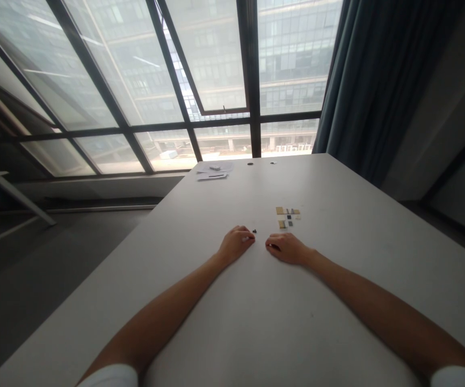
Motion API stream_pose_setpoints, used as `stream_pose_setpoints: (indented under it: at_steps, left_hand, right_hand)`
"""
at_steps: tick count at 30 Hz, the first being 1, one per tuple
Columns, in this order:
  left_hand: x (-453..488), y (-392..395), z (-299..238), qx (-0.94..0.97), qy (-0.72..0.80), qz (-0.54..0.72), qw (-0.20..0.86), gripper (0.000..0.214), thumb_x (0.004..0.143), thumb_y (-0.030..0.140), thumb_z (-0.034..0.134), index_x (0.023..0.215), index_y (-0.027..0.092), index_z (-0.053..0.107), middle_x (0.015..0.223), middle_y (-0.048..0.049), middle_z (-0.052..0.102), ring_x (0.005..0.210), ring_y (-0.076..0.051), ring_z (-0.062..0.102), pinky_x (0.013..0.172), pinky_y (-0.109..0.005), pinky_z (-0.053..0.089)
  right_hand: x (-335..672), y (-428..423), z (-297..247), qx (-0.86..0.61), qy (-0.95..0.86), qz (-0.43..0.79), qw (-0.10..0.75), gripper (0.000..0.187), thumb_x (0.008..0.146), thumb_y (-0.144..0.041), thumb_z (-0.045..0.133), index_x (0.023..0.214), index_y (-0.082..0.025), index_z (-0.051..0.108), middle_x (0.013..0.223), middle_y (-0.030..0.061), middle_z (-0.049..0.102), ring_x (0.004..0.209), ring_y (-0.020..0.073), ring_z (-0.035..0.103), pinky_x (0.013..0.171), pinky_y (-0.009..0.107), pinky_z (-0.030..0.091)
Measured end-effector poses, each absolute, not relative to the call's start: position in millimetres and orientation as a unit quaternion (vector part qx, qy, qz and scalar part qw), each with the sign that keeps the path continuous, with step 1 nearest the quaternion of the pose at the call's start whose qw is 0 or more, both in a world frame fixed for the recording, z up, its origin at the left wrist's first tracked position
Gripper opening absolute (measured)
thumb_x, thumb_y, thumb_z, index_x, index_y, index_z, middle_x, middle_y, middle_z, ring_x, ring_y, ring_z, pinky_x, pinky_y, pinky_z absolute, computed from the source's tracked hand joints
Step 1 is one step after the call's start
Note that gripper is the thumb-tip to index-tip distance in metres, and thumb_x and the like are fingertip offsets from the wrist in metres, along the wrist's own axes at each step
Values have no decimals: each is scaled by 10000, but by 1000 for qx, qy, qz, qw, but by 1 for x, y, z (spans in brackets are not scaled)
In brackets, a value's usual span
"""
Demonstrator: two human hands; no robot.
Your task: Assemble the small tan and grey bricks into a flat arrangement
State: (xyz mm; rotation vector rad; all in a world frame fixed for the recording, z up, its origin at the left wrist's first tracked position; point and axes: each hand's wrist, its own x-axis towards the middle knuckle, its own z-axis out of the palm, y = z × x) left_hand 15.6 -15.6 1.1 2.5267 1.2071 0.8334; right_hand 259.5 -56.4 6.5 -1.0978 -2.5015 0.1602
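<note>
head view shows both hands resting on the white table (337,279), the left hand (235,243) curled beside a tiny black piece (254,231), the right hand (287,248) curled too; whether either pinches anything i cannot tell. small bricks (288,216) lie just beyond. sorting seems barely begun; picking one calls for a fine fingertip pinch.

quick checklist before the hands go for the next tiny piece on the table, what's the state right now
1. Left hand resting on the white table: ok.
2. Right hand resting on it too: ok.
3. Small black piece just off the left fingertips, in plain sight: ok.
4. Cluster of small tan and dark pieces lying beyond the right hand, apart from it: ok.
5. Either hand already pinching something: cannot tell.
6. Papers at the far edge, away from both hands: ok.
</note>
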Motion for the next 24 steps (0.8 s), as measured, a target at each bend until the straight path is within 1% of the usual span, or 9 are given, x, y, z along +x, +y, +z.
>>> stream_pose_setpoints:
  at_steps: [2,4,8,10,13,16,18,21,24]
  left_hand:
    - [17,-16,2,858,409,285,120,111,878,230,674,856,244,782,930,-38,713,929,-195,632,884,-317,498]
    - [17,-16,1,856,410,289,128,107,860,208,674,879,239,775,918,-34,713,904,-188,636,867,-309,504]
    - [16,-15,0,845,422,297,140,240,833,215,691,1062,249,753,924,-21,712,856,-176,631,830,-302,514]
    - [15,-14,0,840,432,300,137,273,826,258,709,1096,251,749,929,-22,697,823,-171,620,790,-295,514]
    - [14,-13,0,834,450,289,135,183,820,310,717,981,244,774,876,-19,663,740,-157,594,716,-282,500]
    - [14,-15,1,839,448,276,138,101,822,293,705,877,244,775,843,-12,651,713,-149,581,694,-277,487]
    - [16,-18,3,848,428,286,124,79,812,262,709,857,244,772,832,-14,652,754,-158,592,729,-282,490]
    - [20,-24,9,875,360,308,101,78,813,257,721,872,248,772,823,-25,661,836,-176,609,795,-294,496]
    - [23,-31,14,896,294,321,87,91,835,279,715,900,249,770,824,-37,674,848,-182,613,802,-299,501]
  right_hand:
    - [260,-57,7,-393,-895,61,202,141,936,-193,584,903,-206,720,868,24,701,730,143,602,685,238,375]
    - [260,-57,7,-395,-894,63,202,139,933,-187,586,907,-207,721,869,22,703,736,144,604,690,237,378]
    - [260,-57,6,-396,-893,67,202,135,931,-183,589,911,-204,721,864,24,702,736,145,603,692,238,380]
    - [260,-57,6,-396,-893,68,203,135,931,-182,587,907,-203,718,862,25,702,735,146,603,692,239,380]
    - [260,-56,5,-394,-893,66,207,131,930,-185,590,906,-208,716,861,22,702,733,145,602,692,238,382]
    - [258,-56,3,-395,-891,67,212,130,929,-185,595,906,-212,721,862,18,704,727,144,604,686,238,383]
    - [257,-55,2,-404,-885,71,221,129,927,-185,603,922,-214,729,865,17,708,734,145,612,687,240,388]
    - [256,-54,0,-421,-869,84,247,129,927,-209,633,1008,-220,733,868,12,712,753,152,625,703,243,402]
    - [255,-54,-1,-412,-866,90,269,150,919,-217,663,1056,-221,723,887,11,710,771,154,632,716,242,411]
